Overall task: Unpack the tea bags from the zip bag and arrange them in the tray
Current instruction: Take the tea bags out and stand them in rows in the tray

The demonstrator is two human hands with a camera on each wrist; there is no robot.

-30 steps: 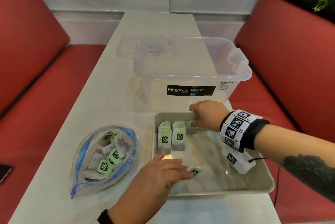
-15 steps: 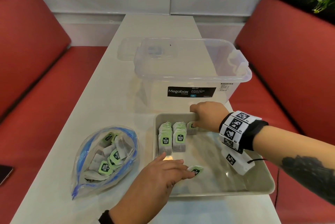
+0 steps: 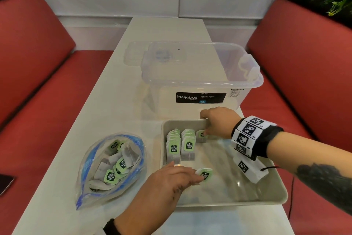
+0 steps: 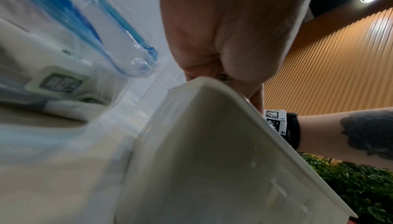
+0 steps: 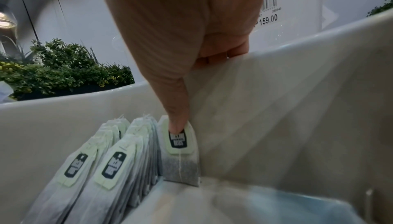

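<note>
The right hand (image 3: 221,121) is at the far wall of the grey tray (image 3: 274,199), thumb pressing a lone upright tea bag (image 5: 180,150) against that wall while the other fingers hook over the rim; that bag sits just beside two neat rows of tea bags (image 3: 180,146) standing in the far-left corner. The left hand (image 3: 169,183) reaches over the near-left rim, fingertips pinching another tea bag (image 3: 204,174) low over the tray floor; the zip bag (image 3: 110,166) lies open on the white table (image 3: 114,92) just left of the tray with plenty of bags inside, and a clear storage box (image 3: 200,75) stands behind.
</note>
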